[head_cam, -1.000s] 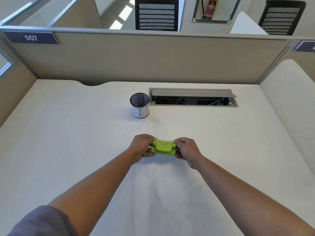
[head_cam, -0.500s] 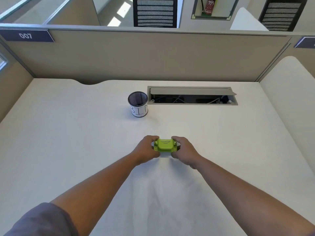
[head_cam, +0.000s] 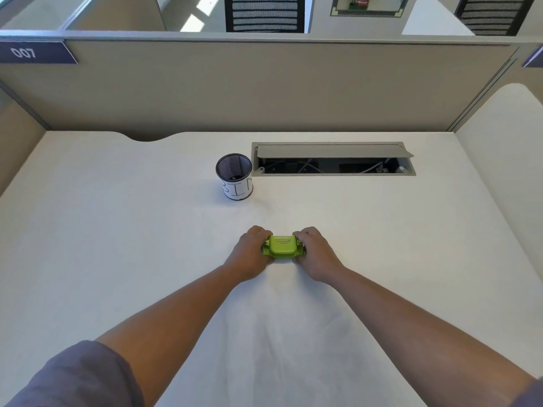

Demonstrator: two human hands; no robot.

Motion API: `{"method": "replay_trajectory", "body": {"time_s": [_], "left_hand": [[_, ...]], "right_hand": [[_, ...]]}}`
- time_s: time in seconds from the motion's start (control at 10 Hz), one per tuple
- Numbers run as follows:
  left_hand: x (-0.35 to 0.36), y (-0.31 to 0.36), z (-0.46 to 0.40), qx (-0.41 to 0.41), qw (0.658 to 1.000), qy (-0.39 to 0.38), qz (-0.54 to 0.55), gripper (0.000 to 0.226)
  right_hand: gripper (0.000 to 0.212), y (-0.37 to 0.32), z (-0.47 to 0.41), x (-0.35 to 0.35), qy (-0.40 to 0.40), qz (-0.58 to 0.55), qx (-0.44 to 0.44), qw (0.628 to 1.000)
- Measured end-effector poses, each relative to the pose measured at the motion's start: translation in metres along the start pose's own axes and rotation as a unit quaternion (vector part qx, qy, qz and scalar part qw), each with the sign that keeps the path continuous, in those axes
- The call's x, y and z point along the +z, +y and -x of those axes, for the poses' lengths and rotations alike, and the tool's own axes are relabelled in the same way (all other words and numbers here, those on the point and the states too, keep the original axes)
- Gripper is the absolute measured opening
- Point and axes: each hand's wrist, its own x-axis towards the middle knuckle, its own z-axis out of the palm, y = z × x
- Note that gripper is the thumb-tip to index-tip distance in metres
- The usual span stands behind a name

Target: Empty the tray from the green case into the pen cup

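Green case [head_cam: 281, 246] lowered onto desk [head_cam: 117, 245]; both hands closer, gripping ends.

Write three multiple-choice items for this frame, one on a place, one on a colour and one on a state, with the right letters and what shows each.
1. Where does the pen cup stand?
A. Just left of the open cable hatch
B. Between the two hands
C. At the desk's near edge

2. What colour is the case being held?
A. Blue
B. Green
C. Red

3. How is the case held?
A. By the left hand alone
B. Nobody touches it
C. By both hands, one at each end

Answers:
1. A: the mesh cup sits beside the hatch's left end, well beyond the hands.
2. B: its shell is bright lime green.
3. C: the left hand grips its left end and the right hand its right end, low over the white desk.
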Motion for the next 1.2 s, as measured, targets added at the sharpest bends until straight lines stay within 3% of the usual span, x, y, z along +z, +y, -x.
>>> {"method": "replay_trajectory", "body": {"time_s": [0.4, 0.6, 0.9, 1.0, 1.1, 1.2], "left_hand": [[-0.008, -0.008, -0.009, -0.015, 0.999, -0.035, 0.011, 0.054], [-0.011, -0.010, -0.007, -0.019, 0.999, -0.024, 0.027, 0.048], [-0.012, -0.008, -0.005, -0.014, 0.999, -0.022, 0.028, 0.051], [-0.009, -0.010, -0.007, -0.015, 0.999, -0.022, 0.025, 0.054], [-0.013, -0.005, -0.001, -0.026, 0.999, -0.034, 0.028, 0.071], [-0.016, 0.001, 0.008, -0.011, 1.000, -0.014, 0.010, 0.088]], "right_hand": [[0.052, 0.009, -0.003, -0.004, -0.003, -0.035, 0.005, 0.999], [0.045, 0.010, -0.007, -0.007, 0.006, -0.022, 0.020, 1.000], [0.051, 0.008, -0.011, -0.009, 0.003, -0.017, 0.047, 0.999], [0.057, 0.012, -0.010, -0.006, 0.005, -0.024, 0.051, 0.998], [0.089, 0.005, -0.004, -0.010, -0.029, -0.038, 0.065, 0.997], [0.100, -0.002, 0.004, -0.010, -0.030, -0.050, 0.069, 0.996]]}}
